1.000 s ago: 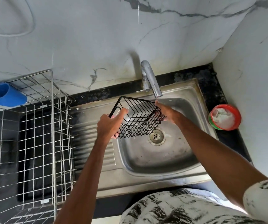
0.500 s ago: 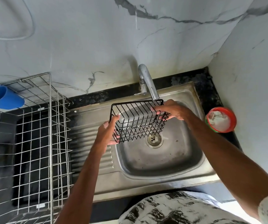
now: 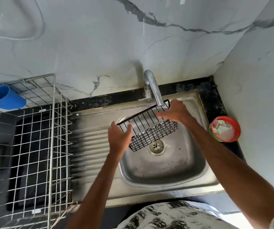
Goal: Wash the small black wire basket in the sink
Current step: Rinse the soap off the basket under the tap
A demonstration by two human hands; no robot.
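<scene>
While tilted over the sink (image 3: 166,172), the small black wire basket (image 3: 151,129) hangs just under the faucet (image 3: 152,86) spout, above the drain (image 3: 156,145). Left hand (image 3: 120,138) grips its near-left end, thumb and fingers around the rim, blurred. Right hand (image 3: 174,111) curls its fingers over the far-right end beside the spout. Steel wire dish rack (image 3: 33,138) stands left of the sink; red bowl (image 3: 224,128) sits on the black desk (image 3: 212,100) at right.

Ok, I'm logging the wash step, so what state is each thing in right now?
Basket: tilted, held above the sink.
Left hand: grips its left end.
Right hand: grips its right end.
Tap: spout over basket, flow unclear.
Drain: unplugged.
Red bowl: upright, holds something white.
</scene>
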